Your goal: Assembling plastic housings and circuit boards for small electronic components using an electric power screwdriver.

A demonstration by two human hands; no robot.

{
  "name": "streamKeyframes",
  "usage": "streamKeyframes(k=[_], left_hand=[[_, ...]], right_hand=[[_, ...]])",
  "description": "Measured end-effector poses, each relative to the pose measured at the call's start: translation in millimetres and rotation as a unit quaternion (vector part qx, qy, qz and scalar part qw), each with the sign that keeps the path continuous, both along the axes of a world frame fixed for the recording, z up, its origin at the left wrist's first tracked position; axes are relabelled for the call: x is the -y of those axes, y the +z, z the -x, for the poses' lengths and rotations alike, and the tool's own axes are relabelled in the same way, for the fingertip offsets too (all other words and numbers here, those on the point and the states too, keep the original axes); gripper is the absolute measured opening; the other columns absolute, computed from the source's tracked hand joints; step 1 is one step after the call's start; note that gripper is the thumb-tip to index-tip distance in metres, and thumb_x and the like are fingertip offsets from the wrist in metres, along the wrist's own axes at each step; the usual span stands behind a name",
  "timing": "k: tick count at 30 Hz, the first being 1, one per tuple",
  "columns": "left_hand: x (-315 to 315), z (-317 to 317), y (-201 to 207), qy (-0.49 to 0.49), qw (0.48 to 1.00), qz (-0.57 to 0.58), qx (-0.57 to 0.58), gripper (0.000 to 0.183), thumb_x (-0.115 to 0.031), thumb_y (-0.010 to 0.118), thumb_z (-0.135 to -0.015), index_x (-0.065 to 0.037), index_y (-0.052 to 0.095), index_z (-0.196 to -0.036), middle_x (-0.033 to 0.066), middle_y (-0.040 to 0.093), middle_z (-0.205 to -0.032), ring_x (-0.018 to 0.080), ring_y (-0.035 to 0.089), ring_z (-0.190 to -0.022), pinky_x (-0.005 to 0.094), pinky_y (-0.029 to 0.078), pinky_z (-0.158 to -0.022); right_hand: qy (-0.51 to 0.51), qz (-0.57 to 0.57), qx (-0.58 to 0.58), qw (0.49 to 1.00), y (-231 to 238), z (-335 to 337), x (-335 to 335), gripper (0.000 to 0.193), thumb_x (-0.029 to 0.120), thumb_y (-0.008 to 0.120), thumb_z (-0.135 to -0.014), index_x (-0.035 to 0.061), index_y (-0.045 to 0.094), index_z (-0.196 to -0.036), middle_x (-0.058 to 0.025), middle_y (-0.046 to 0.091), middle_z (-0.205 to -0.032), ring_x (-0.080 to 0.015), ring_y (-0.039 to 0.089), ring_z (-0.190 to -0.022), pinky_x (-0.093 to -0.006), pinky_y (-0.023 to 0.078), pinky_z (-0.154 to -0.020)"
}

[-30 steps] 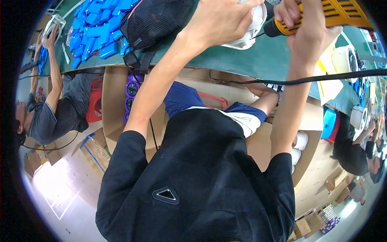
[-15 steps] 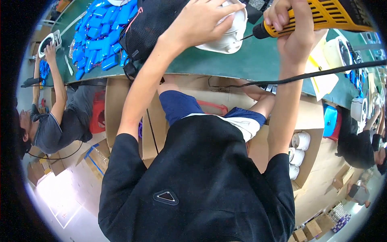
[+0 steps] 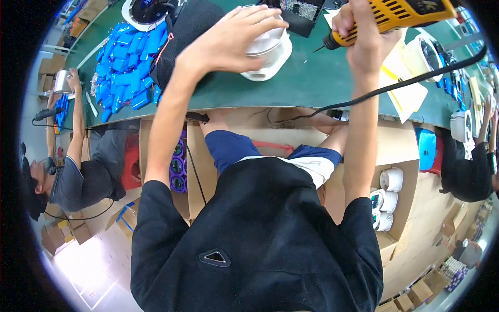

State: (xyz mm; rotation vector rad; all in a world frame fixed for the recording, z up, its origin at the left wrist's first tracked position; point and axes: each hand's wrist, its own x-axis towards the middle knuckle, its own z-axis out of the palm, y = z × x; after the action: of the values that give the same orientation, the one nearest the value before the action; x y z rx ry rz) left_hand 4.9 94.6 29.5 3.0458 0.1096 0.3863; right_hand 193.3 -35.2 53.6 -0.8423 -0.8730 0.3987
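Observation:
A round white plastic housing (image 3: 270, 54) with a wider flanged base sits on the green table in front of me. My left hand (image 3: 231, 41) reaches across its left side, thumb and fingers spread around it, slightly blurred. To the right, my right hand (image 3: 361, 31) is closed around a yellow and black corded electric drill (image 3: 390, 18). Its thin bit points left and down, held in the air apart from the housing. The drill's black cord (image 3: 400, 89) loops down in front of my right forearm.
Many blue wrapped battery packs (image 3: 122, 67) lie left, beside a black mesh bag (image 3: 187, 39). Behind stands a black box (image 3: 299, 18). Yellow and white papers (image 3: 403, 93) lie right. Below the table, an open carton holds white round parts (image 3: 390, 179). Co-workers (image 3: 78, 177) sit on both sides.
The white housing has gone from tilted to standing on its base, farther left. The drill has drawn away, so its bit no longer meets the housing. My left hand has shifted left.

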Motion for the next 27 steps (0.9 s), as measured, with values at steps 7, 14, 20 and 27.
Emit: streamKeyframes(k=[7, 14, 20, 27], left_hand=[[6, 7, -2, 0.143, 0.989, 0.003, 0.044, 0.075, -0.041, 0.074, -0.081, -0.017, 0.046, -0.146, 0.0181, 0.041, -0.152, 0.0406, 0.034, -0.143, 0.0514, 0.031, -0.116], [3, 6, -36, 0.195, 0.975, -0.073, 0.073, 0.063, -0.050, 0.062, -0.091, -0.021, 0.048, -0.146, 0.0179, 0.044, -0.148, 0.0381, 0.040, -0.137, 0.0528, 0.039, -0.107], [17, -2, -12, 0.213, 0.976, 0.010, 0.034, 0.062, -0.043, 0.062, -0.090, -0.009, 0.049, -0.141, 0.0272, 0.044, -0.144, 0.0455, 0.042, -0.131, 0.0537, 0.039, -0.103], [16, 1, -15, 0.205, 0.977, 0.004, 0.062, 0.060, -0.042, 0.061, -0.091, -0.010, 0.051, -0.140, 0.0270, 0.045, -0.142, 0.0454, 0.043, -0.129, 0.0530, 0.041, -0.100]], right_hand=[[0.042, -0.025, -0.023, 0.999, -12, 15, -4, 0.015, 0.009, 0.068, -0.093, 0.0051, 0.056, -0.099, 0.0010, 0.052, -0.063, -0.0064, 0.047, -0.043, -0.0211, 0.042, -0.041], [0.097, -0.006, -0.022, 0.995, 10, 42, -15, 0.017, 0.013, 0.071, -0.093, 0.0047, 0.057, -0.097, 0.0014, 0.054, -0.063, -0.0054, 0.049, -0.045, -0.0201, 0.041, -0.041], [0.094, -0.010, 0.002, 0.996, 11, 49, -24, 0.016, 0.014, 0.071, -0.093, 0.0040, 0.057, -0.094, 0.0019, 0.053, -0.061, -0.0055, 0.048, -0.043, -0.0203, 0.040, -0.040], [0.244, -0.187, -0.066, 0.949, 0, 51, -42, 0.016, 0.013, 0.070, -0.093, 0.0036, 0.058, -0.093, 0.0020, 0.052, -0.061, -0.0058, 0.048, -0.043, -0.0201, 0.040, -0.040]])
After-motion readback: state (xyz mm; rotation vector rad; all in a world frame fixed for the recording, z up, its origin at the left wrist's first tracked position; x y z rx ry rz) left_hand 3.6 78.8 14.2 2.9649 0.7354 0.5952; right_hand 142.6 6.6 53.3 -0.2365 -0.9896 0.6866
